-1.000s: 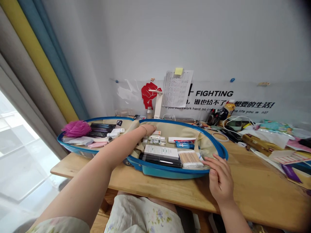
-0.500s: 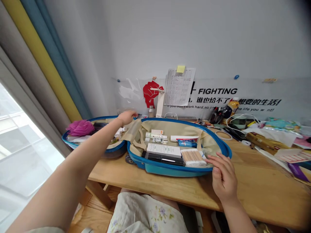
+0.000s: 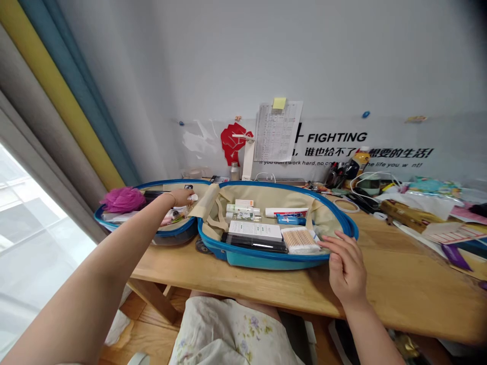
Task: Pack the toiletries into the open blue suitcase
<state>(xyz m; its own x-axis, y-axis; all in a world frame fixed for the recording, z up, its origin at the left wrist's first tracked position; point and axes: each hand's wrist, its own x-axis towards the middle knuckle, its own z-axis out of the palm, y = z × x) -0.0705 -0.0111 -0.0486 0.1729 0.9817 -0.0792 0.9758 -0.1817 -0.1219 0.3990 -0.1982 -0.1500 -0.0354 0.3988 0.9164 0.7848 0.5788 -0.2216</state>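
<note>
An open blue suitcase (image 3: 262, 262) with beige lining lies on the wooden desk. My left hand (image 3: 182, 197) is inside its left half, fingers bent and closed beside a white cap (image 3: 194, 197) and a small dark item (image 3: 188, 187); what they grip is unclear. A purple bath puff (image 3: 124, 200) sits at that half's far left. My right hand (image 3: 347, 261) rests open on the right rim, fingers stretched, near a pack of cotton swabs (image 3: 300, 239). Also in the right half are a white box (image 3: 254, 230), a toothpaste tube (image 3: 285, 212), a blue bottle (image 3: 291, 219) and small clear bottles (image 3: 243, 210).
A white desk lamp (image 3: 248, 157) and a small bottle (image 3: 234, 171) stand behind the suitcase by the wall. Right of it lie a tape roll (image 3: 346, 205), pens, a brown pouch (image 3: 407, 218) and papers. A yellow-labelled drink bottle (image 3: 359, 162) stands at the back.
My left hand has moved down and towards me, from above the desk behind the suitcase into its left half. My right hand stays on the rim. The view has shifted slightly.
</note>
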